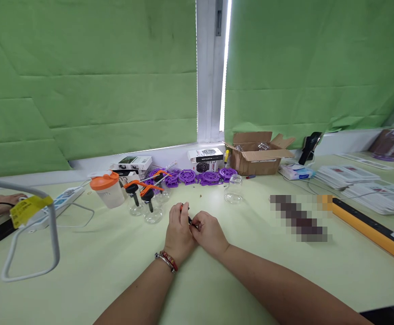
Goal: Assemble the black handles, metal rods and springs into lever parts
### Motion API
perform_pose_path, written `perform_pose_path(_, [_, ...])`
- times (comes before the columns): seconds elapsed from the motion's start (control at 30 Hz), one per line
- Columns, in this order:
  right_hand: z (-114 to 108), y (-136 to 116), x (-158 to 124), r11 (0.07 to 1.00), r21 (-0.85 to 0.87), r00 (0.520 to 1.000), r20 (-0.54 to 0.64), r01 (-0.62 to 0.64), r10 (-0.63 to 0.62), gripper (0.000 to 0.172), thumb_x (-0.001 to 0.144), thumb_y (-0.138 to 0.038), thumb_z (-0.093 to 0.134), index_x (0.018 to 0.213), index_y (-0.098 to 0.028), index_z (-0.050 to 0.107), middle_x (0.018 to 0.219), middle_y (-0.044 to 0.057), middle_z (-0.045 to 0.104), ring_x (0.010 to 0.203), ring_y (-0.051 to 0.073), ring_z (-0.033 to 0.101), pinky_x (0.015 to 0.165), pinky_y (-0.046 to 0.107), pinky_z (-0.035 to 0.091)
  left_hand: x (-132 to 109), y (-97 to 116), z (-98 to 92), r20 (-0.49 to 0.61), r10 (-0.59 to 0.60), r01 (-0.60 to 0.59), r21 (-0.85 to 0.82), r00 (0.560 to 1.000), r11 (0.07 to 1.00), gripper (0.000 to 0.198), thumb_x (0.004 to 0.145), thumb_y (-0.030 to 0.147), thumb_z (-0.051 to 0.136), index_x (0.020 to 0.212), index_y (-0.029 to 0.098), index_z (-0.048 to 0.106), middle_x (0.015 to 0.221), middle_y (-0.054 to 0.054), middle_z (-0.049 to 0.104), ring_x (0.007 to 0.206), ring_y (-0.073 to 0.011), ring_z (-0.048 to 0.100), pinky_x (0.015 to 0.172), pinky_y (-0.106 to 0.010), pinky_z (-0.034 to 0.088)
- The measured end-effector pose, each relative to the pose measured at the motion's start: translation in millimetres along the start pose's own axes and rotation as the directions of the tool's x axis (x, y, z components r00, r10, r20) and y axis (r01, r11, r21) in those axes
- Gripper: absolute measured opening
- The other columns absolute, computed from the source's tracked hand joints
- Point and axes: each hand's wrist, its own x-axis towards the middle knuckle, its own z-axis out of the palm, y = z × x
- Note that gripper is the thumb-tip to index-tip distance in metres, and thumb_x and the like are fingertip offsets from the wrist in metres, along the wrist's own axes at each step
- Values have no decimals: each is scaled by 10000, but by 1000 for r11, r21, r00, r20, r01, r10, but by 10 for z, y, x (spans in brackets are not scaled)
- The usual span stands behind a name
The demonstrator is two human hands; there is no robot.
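Item: small black-and-orange part point(187, 213), above mid-table point(115, 271), pinched between left hand point(178, 230) and right hand point(210, 232), both clenched on it.
Seemingly done: cluster of topped jars point(146, 205) just beyond.
Seemingly left: one bare jar point(233, 188), and perhaps more glass in the cardboard box point(256, 158).

Where my own fingers and the picture's edges shut things out.
My left hand point(178, 231) and right hand point(210, 232) close around a small part point(183, 207). Only an orange-and-black sliver shows at twelve o'clock of my knuckles, and I cannot read its shape. At three o'clock a pixelated patch point(298, 217) blots out whatever lies there. Far out at nine o'clock, another person's hand point(2, 201) is cut off by the left edge. The yellow-and-black bar point(369, 225) runs out of the picture at four o'clock. The specks point(200, 196) at one o'clock are too small to tell.
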Motion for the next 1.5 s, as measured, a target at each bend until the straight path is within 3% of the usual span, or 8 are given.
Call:
perform_pose_path(0.13, [-3, 5, 0, 1000, 25, 1000, 15, 8, -9, 22, 700, -171, 582, 691, -181, 600, 688, -2, 551, 580, 103, 491, 559, 212, 399, 7, -5, -7, -15, -5, 5, -7, 1000, 1000, 656, 702, 105, 524, 1310, 135, 279, 1173, -178, 411, 1123, -299, 394, 920, -521, 397])
perform_pose_path(0.3, [-16, -20, -11, 998, -24, 998, 8, 60, -60, 132, 698, -96, 526, 602, -179, 561, 643, -12, 515, 560, 94, 469, 546, 204, 376, -4, -6, 6, -8, 12, -12, -9, 1000, 1000, 674, 692, 33, 481, 1322, 148, 272, 1182, -171, 400, 1142, -294, 383, 928, -523, 392])
perform_pose_path(0.5, [-21, -27, -10, 999, 34, 1000, 6, 26, -27, 43, 712, -153, 570, 717, -173, 608, 704, 5, 557, 582, 101, 492, 575, 215, 405, 10, -1, -9, -29, 0, -1, -35, 1000, 999, 662, 700, 91, 522, 1315, 162, 289, 1184, -166, 400, 1132, -297, 390, 917, -520, 397])
perform_pose_path(0.6, [-22, -28, -15, 997, 16, 997, 20, 81, -81, 156, 778, -168, 507, 683, -181, 631, 677, 6, 547, 590, 101, 501, 591, 215, 405, 15, 6, -12, -35, 4, -5, -24, 999, 1000, 646, 703, 80, 510, 1310, 147, 297, 1168, -173, 411, 1127, -293, 395, 909, -515, 402])
perform_pose_path(1.0, [-41, -56, -24, 998, -1, 998, 20, 65, -65, 142, 737, -118, 523, 654, -183, 618, 663, 1, 548, 612, 109, 515, 596, 218, 406, 8, -9, 3, -12, -7, 7, -3, 1000, 1000, 677, 678, 45, 495, 1312, 143, 276, 1177, -173, 399, 1127, -291, 386, 919, -514, 398])
perform_pose_path(1.3, [38, 38, -4, 948, 257, 982, 72, -189, 176, 67, 675, -205, 585, 640, -174, 537, 564, -32, 512, 497, 92, 465, 467, 197, 383, 21, 16, -24, -1, -12, 12, -17, 1000, 1000, 660, 701, 153, 553, 1304, 137, 285, 1183, -178, 395, 1130, -302, 389, 922, -521, 389])
perform_pose_path(1.43, [7, 7, -10, 975, 205, 997, 26, -79, 76, 51, 701, -197, 579, 705, -173, 624, 640, -9, 540, 551, 100, 491, 522, 208, 407, 23, 7, -28, -5, -21, 21, -11, 1000, 1000, 646, 699, 142, 552, 1294, 126, 299, 1174, -184, 404, 1120, -301, 394, 915, -514, 392])
perform_pose_path(1.5, [-29, -36, -20, 992, 123, 1000, 27, 8, -12, 140, 728, -152, 536, 665, -184, 657, 640, -1, 535, 577, 104, 504, 562, 216, 414, 21, -2, -23, -15, -18, 18, -16, 1000, 1000, 657, 693, 84, 517, 1305, 148, 287, 1176, -174, 401, 1118, -293, 396, 912, -515, 391])
